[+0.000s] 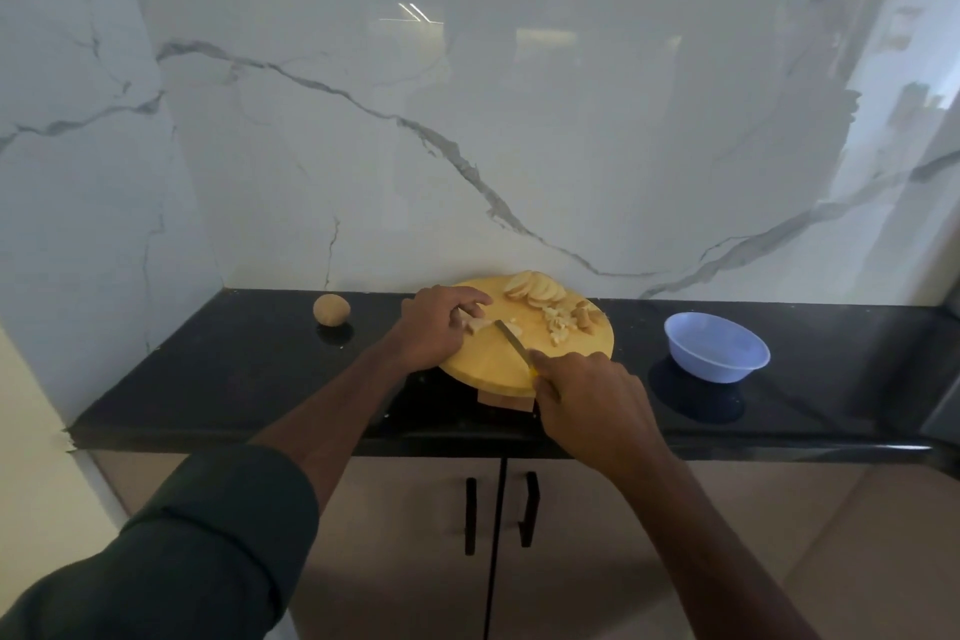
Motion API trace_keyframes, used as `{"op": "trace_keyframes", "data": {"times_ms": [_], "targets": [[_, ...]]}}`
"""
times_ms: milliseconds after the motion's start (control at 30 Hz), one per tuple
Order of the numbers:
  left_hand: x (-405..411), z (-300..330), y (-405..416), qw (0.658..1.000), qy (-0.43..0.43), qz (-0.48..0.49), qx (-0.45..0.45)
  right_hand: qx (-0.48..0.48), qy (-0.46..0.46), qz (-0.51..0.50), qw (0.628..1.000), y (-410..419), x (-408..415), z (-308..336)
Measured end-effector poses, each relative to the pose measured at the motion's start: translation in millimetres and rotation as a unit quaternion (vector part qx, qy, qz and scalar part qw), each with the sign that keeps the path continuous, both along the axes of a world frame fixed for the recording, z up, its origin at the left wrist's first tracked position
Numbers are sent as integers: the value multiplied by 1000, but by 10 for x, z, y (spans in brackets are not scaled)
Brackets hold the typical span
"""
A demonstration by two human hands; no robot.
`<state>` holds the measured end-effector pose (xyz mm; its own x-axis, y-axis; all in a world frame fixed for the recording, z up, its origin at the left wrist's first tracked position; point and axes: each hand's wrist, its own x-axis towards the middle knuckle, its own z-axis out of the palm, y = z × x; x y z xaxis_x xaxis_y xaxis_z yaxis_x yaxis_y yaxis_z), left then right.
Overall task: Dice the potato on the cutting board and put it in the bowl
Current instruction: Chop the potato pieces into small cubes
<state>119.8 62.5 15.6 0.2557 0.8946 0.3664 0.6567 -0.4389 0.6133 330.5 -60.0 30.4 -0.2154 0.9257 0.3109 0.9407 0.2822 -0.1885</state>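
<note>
A round wooden cutting board [488, 361] lies on the black counter. Potato slices [535, 293] are fanned at its far edge, and diced bits [563, 322] lie to their right. My left hand [434, 327] holds down a potato piece [478, 324] on the board's left side with curled fingers. My right hand [592, 403] grips a knife with a yellow handle; its blade [511, 338] points up-left and meets the piece beside my left fingers. A light blue bowl [717, 347] stands to the right of the board; nothing shows inside it.
A whole unpeeled potato [331, 310] sits on the counter [234, 379] left of the board. A marble wall rises right behind the counter. Below the counter edge are cabinet doors with two black handles [498, 515].
</note>
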Motion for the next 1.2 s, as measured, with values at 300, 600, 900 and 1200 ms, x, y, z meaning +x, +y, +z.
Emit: {"op": "trace_keyframes", "data": {"times_ms": [300, 600, 900, 1200], "targets": [[225, 113, -12, 995, 86, -29, 48, -8, 83, -49, 995, 27, 130, 11], [333, 110, 97, 994, 103, -11, 29, -31, 60, -69, 995, 53, 109, -15], [462, 134, 3, 988, 149, 33, 32, -15, 33, -62, 997, 133, 44, -17], [523, 165, -40, 984, 155, 70, 48, -16, 14, -68, 997, 165, 42, -18]]}}
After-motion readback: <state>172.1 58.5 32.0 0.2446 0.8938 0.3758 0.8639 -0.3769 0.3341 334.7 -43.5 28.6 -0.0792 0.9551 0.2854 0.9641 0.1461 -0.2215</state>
